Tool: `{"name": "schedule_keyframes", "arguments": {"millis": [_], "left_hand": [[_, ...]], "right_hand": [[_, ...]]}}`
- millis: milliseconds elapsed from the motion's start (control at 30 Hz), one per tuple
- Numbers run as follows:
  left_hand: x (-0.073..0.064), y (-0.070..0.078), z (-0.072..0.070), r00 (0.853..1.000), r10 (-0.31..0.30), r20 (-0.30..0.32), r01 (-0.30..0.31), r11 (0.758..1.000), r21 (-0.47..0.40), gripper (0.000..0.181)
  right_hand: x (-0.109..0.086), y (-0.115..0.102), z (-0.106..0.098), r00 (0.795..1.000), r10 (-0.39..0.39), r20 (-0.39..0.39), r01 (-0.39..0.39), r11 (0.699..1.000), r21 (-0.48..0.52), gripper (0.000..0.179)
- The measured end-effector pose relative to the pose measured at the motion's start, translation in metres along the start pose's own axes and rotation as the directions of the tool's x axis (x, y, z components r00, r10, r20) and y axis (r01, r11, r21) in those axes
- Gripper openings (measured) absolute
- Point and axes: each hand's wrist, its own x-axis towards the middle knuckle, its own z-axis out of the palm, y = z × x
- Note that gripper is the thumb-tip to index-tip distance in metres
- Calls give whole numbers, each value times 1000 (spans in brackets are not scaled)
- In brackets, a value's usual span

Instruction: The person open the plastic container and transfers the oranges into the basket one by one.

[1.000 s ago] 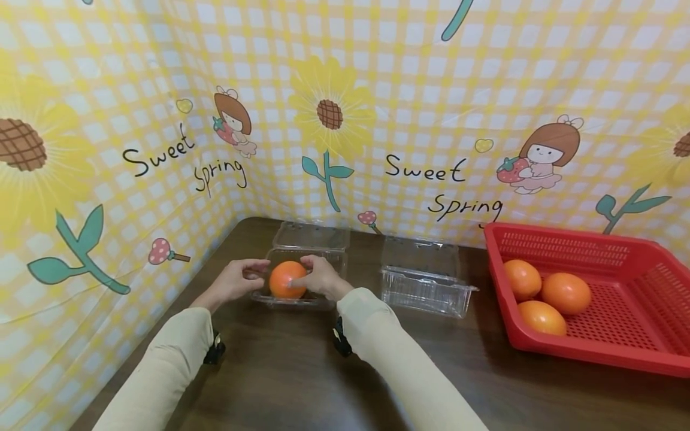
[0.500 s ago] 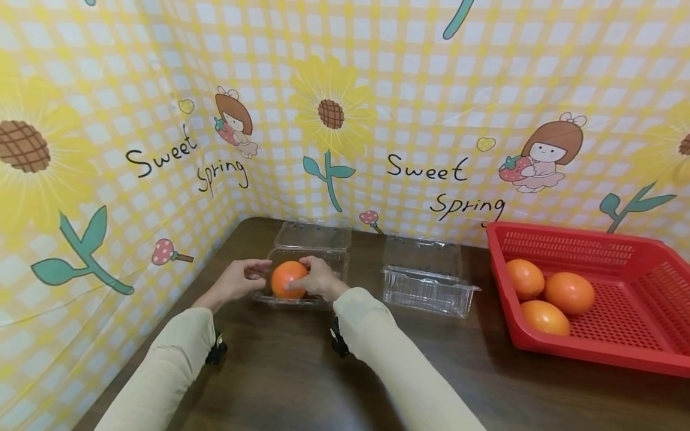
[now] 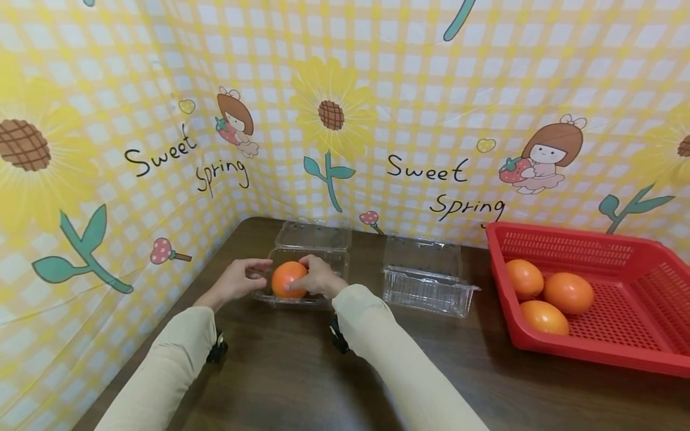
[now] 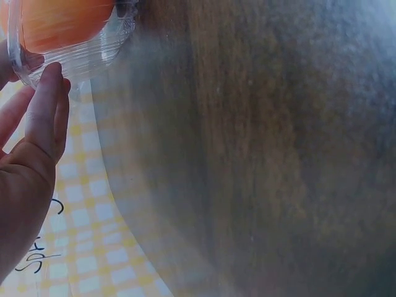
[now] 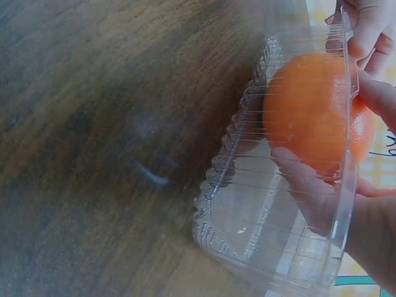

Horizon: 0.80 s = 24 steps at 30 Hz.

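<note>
An orange (image 3: 288, 279) lies inside the left clear plastic clamshell box (image 3: 318, 303), whose lid (image 3: 312, 235) is folded back. My right hand (image 3: 322, 277) holds the orange, thumb on its near side and fingers around its right side. In the right wrist view, fingers (image 5: 300, 182) of that hand reach down inside the box against the orange (image 5: 309, 114). My left hand (image 3: 237, 281) is at the box's left edge. In the left wrist view, its fairly straight fingers (image 4: 43, 105) touch the outside of the clear wall (image 4: 93, 59).
Right of the hands stands a second clear box (image 3: 426, 293) with its lid up and back. A red basket (image 3: 593, 353) at the right holds several oranges (image 3: 568, 293) in its left part. A checked cloth (image 3: 323, 36) hangs behind the brown table (image 3: 280, 371).
Both hands and the orange stay almost where they were. The head view has shifted very slightly.
</note>
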Motion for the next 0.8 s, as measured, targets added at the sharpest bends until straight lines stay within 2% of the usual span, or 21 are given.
{"name": "schedule_keyframes", "arguments": {"millis": [800], "left_hand": [[-1, -4, 0, 1000, 1, -17, -1, 1000, 12, 45]], "right_hand": [[-3, 1, -3, 998, -40, -40, 40, 999, 13, 60]]}}
